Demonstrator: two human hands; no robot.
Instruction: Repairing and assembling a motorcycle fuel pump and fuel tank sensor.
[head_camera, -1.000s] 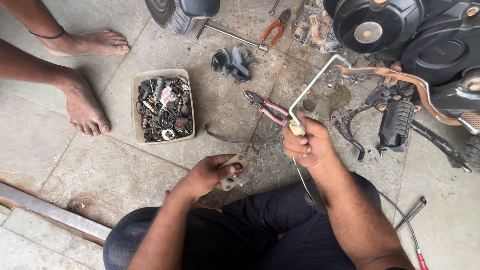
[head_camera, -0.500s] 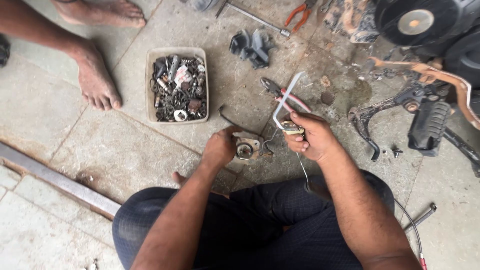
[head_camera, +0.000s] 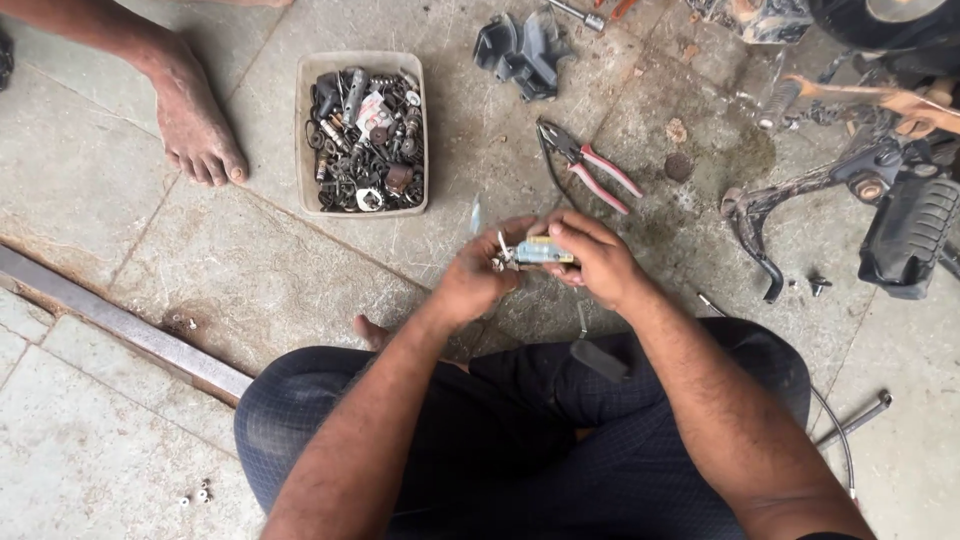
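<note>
1. Both hands now meet in front of the person's knees, over the stone floor (head_camera: 250, 290). A second ago they were apart: the left hand (head_camera: 478, 280) sat low by the lap with a small metal part, and the right hand (head_camera: 592, 262) held a long bent rod up toward the pliers.
2. That bent rod no longer stands up from the right hand; where it has gone cannot be told from this view.
3. The small metal part (head_camera: 540, 252) is now held between the two hands, above the floor and just in front of the crossed legs. It looks pale, with a yellowish patch, and small prongs stick out on its left side.
4. The left-hand fingers are curled and pinch the pronged end of the part. The right-hand fingers close over its other end from above, the thumb underneath, so both hands grip it at once.
5. The move from one-handed holding to a two-handed pinch suggests the work has turned to close handling of this part, such as fitting or turning something on it.
6. The red-handled pliers (head_camera: 588, 166) lie on the floor just beyond the hands, untouched.
7. The tray of bolts and scrap hardware (head_camera: 304, 130) sits farther left, with another person's bare foot (head_camera: 190, 120) beside it.
8. A thin cable (head_camera: 836, 430) lies on the floor by the right knee.
</note>
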